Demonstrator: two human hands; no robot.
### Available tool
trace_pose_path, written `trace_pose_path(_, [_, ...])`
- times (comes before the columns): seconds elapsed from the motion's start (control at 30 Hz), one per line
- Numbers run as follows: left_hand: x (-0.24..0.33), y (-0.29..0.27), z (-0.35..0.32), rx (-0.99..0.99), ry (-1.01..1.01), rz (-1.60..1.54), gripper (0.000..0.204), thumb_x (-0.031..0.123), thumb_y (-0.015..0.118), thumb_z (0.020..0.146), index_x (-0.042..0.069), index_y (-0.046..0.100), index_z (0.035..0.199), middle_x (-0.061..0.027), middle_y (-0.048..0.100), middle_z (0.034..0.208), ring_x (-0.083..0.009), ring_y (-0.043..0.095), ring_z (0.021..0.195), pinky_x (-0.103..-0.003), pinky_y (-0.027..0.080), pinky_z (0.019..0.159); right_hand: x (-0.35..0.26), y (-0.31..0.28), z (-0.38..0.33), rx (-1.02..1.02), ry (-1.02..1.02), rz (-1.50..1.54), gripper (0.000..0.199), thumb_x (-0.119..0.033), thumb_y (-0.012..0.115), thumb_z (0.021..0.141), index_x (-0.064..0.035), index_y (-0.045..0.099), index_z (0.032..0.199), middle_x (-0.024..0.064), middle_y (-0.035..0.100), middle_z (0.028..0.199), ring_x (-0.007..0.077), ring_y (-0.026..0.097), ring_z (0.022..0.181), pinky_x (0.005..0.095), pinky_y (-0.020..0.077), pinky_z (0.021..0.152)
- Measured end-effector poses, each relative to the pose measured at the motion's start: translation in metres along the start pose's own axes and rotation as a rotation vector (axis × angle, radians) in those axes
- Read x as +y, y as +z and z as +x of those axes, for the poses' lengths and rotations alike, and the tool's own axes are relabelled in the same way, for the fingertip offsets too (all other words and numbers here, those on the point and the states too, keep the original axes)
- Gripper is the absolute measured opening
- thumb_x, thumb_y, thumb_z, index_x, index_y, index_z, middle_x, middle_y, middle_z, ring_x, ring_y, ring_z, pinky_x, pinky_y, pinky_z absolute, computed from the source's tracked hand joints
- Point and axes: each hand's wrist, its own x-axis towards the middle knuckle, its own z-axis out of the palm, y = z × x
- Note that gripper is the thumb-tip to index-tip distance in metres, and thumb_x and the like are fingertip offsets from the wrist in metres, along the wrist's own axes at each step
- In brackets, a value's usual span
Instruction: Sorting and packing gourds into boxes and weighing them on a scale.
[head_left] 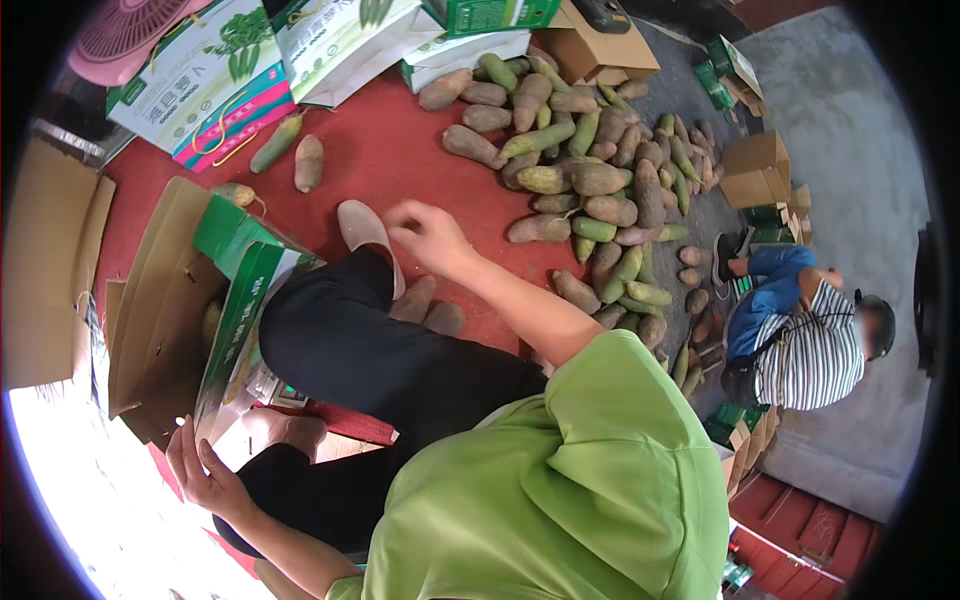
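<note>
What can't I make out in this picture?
All in the head view:
Open box: much of its inside is hidden by its own green side.
Right hand: blurred; whether it holds anything is unclear.
Vegetable pile: its lower layers are covered by those on top.
Pink fan: cut off by the top edge.

The radish heap [600, 195] mixes leaf green with dusty purplish brown. Left of the heap, the floor covering [350, 110] is red; to its right, the bare floor [840, 120] is pale grey. Below the heap, the T-shirt [540, 490] is plain lime green, and to its lower left the trousers [390, 340] are black. Far left of it, the open carton [160, 300] is brown, its printed side [240, 315] green and white. Upper left of it, the fan [130, 35] is pink. Right of it, a co-worker's shirt [815, 350] has dark stripes on white.
</note>
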Motion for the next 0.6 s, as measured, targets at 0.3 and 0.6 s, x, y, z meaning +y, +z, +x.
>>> trace_pose_path(0.3, [-0.002,0.011,0.001,0.048,-0.038,-0.062,0.023,0.009,0.048,0.097,-0.003,0.065,0.106,-0.0139,0.064,0.097,-0.0266,0.061,0.089,-0.037,0.050,0.076,0.192,-0.062,-0.179,-0.258,0.536,-0.449,0.024,-0.022,0.063,0.077,-0.0069,0.069,0.094,0.0168,0.068,0.092,0.0310,0.065,0.089,0.0382,0.0513,0.078])
trace_pose_path(0.6, [-0.009,0.016,-0.001,0.120,-0.167,-0.120,0.025,0.010,0.045,0.099,-0.004,0.063,0.109,-0.0129,0.061,0.101,-0.0223,0.061,0.092,-0.032,0.051,0.080,0.222,-0.077,-0.197,-0.283,0.683,-0.489,0.022,-0.024,0.062,0.074,-0.0126,0.071,0.090,0.0126,0.069,0.092,0.0286,0.066,0.091,0.0370,0.0514,0.082])
